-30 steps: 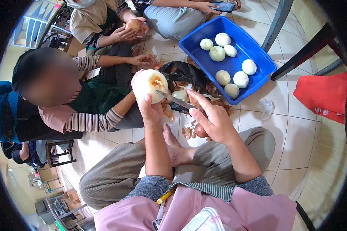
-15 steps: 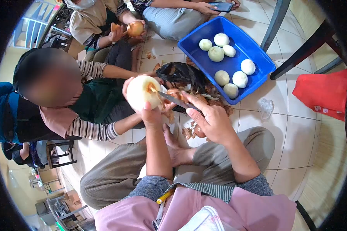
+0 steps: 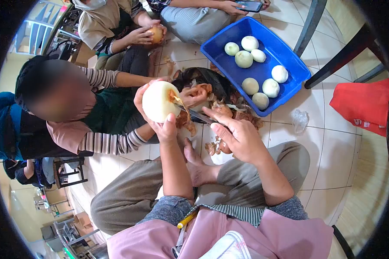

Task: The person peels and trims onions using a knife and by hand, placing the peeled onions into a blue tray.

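Observation:
A large peeled onion [image 3: 159,102] is held up in my left hand [image 3: 167,127], fingers wrapped around its side and underside. Brown remains of skin and root show on its right end, with a strip of peel dangling there. My right hand [image 3: 240,136] grips a knife [image 3: 199,115], index finger stretched along it. The blade points left, its tip at the onion's root end; whether it touches is hard to tell. Below and behind the knife lie brown onion skins [image 3: 242,115] and a black plastic bag [image 3: 212,82].
A blue tub [image 3: 263,110] with several peeled onions stands on the tiled floor. A person [image 3: 112,112] sits close on the left, hands near the peels. Another holds an unpeeled onion [image 3: 157,34]. Table legs [image 3: 333,64], a red bag [image 3: 363,105] and crumpled clear plastic [image 3: 300,121] are right.
The onion in my left hand has turned slightly, and the knife tip has dropped a little lower by its root end. The neighbour's hand now lifts brown peels beside the bag.

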Available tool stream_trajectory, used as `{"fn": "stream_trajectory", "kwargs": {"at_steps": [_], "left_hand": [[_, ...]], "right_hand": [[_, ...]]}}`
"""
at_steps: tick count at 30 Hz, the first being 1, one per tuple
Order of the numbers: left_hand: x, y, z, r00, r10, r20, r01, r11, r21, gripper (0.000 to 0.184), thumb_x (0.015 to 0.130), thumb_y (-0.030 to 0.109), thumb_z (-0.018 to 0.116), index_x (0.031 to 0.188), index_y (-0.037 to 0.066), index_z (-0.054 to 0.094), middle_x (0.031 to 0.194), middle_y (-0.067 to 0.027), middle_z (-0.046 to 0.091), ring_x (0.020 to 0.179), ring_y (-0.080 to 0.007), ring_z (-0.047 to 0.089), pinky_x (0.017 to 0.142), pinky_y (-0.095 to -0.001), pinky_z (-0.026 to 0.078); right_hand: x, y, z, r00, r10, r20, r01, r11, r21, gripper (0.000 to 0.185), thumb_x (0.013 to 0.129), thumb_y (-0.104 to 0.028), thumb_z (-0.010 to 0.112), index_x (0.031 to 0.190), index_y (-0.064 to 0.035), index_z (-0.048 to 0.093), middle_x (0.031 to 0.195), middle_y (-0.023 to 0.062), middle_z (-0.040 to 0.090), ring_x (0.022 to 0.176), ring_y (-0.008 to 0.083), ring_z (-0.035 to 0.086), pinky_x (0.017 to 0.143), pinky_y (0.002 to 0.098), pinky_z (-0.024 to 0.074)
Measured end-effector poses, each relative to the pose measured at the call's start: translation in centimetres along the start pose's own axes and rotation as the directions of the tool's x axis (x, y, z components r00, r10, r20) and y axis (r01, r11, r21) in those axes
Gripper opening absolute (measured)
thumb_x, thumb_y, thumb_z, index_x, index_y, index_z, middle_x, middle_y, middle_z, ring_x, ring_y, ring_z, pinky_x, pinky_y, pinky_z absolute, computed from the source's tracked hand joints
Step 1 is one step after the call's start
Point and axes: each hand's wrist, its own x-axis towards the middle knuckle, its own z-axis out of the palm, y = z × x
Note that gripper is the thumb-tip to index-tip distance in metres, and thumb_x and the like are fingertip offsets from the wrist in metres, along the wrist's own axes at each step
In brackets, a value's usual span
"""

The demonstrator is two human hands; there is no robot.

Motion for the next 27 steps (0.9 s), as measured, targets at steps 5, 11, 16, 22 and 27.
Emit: {"fn": "stream_trajectory", "kwargs": {"at_steps": [5, 11, 16, 22, 27], "left_hand": [[-0.5, -0.1, -0.4, 0.995, -0.094, 0.043, 0.098, 0.989, -0.111, 0.097, 0.071, 0.058, 0.077, 0.137, 0.001, 0.035, 0.126, -0.0207, 0.053, 0.115, -0.0297, 0.056, 0.099, -0.0401, 0.046], [-0.7, -0.4, 0.0, 0.994, -0.113, 0.001, 0.11, 0.963, -0.244, 0.091, 0.073, 0.052, 0.074, 0.137, 0.002, 0.035, 0.126, -0.0211, 0.053, 0.112, -0.0282, 0.057, 0.097, -0.0391, 0.047], [-1.1, 0.4, 1.4, 0.993, -0.1, -0.06, 0.089, 0.982, -0.168, 0.089, 0.074, 0.05, 0.072, 0.138, 0.003, 0.032, 0.128, -0.0226, 0.052, 0.112, -0.0288, 0.057, 0.096, -0.0403, 0.049], [-0.8, 0.7, 1.2, 0.961, -0.263, 0.087, 0.274, 0.858, -0.434, 0.091, 0.073, 0.048, 0.073, 0.139, 0.004, 0.031, 0.126, -0.0226, 0.053, 0.113, -0.03, 0.057, 0.096, -0.0397, 0.05], [-0.6, 0.2, 1.2, 0.992, -0.125, -0.01, 0.119, 0.963, -0.241, 0.092, 0.07, 0.048, 0.074, 0.139, 0.004, 0.032, 0.124, -0.0236, 0.053, 0.114, -0.0313, 0.057, 0.096, -0.0397, 0.05]], "right_hand": [[0.1, 0.5, 0.8, 0.985, -0.132, -0.108, 0.106, 0.969, -0.224, 0.042, 0.099, -0.033, 0.056, 0.136, -0.0138, 0.059, 0.06, 0.0169, 0.06, 0.054, 0.031, 0.062, 0.054, 0.0417, 0.0471], [0.0, 0.2, 1.7, 0.956, -0.194, -0.221, 0.147, 0.966, -0.211, 0.043, 0.098, -0.032, 0.058, 0.137, -0.0135, 0.058, 0.062, 0.0188, 0.059, 0.053, 0.0322, 0.061, 0.052, 0.0406, 0.0448], [-0.2, 0.2, 2.0, 0.957, -0.145, -0.249, 0.091, 0.972, -0.218, 0.044, 0.098, -0.033, 0.058, 0.138, -0.0136, 0.057, 0.062, 0.0181, 0.06, 0.052, 0.0319, 0.06, 0.052, 0.0402, 0.0445], [-0.3, -0.1, 1.9, 0.946, -0.177, -0.273, 0.117, 0.968, -0.221, 0.044, 0.098, -0.037, 0.056, 0.134, -0.0123, 0.061, 0.06, 0.0165, 0.061, 0.052, 0.033, 0.061, 0.05, 0.042, 0.0457], [-0.9, -0.7, 0.3, 0.997, 0.024, -0.075, -0.033, 0.993, -0.117, 0.044, 0.099, -0.037, 0.055, 0.134, -0.0118, 0.061, 0.059, 0.0176, 0.059, 0.053, 0.0346, 0.06, 0.051, 0.0436, 0.0458]]}}
